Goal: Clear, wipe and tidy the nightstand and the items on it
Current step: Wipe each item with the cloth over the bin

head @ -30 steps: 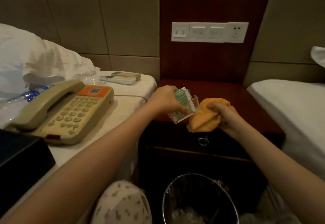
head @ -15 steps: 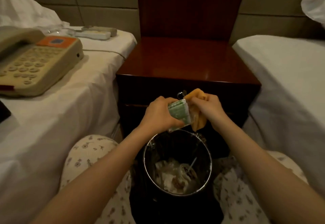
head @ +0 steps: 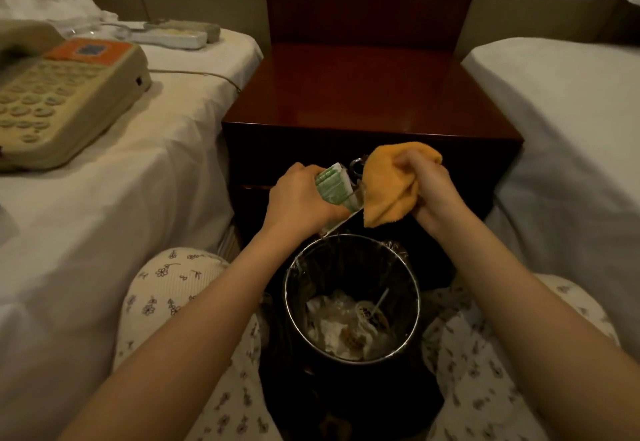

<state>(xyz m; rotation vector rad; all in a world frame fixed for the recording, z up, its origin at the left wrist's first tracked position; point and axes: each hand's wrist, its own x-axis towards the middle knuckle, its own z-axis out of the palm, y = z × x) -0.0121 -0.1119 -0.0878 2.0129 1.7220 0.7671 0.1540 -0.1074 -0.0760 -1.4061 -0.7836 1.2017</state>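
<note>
A person's left hand (head: pixel 301 199) grips a small clear plastic holder (head: pixel 343 223), packed with green sachets (head: pixel 331 186), just above the far rim of a metal waste bin (head: pixel 286 290). The right hand (head: pixel 434 194) has its fingers curled tightly into a bunched orange cloth (head: pixel 388 191), pressed against the holder's open side. Directly behind the bin stands the dark, glossy nightstand (head: pixel 367 94); up and to the left of the bin, a beige telephone (head: pixel 65 101) sits on a white sheet. The holder appears light, rigid and slick, probably brittle at its corners. It seems best clamped across its side walls with the thumb over the loose sachets, which could slide out into the bin if it is tipped. The cloth looks soft and limp, easily wadded to reach inside corners.
</note>
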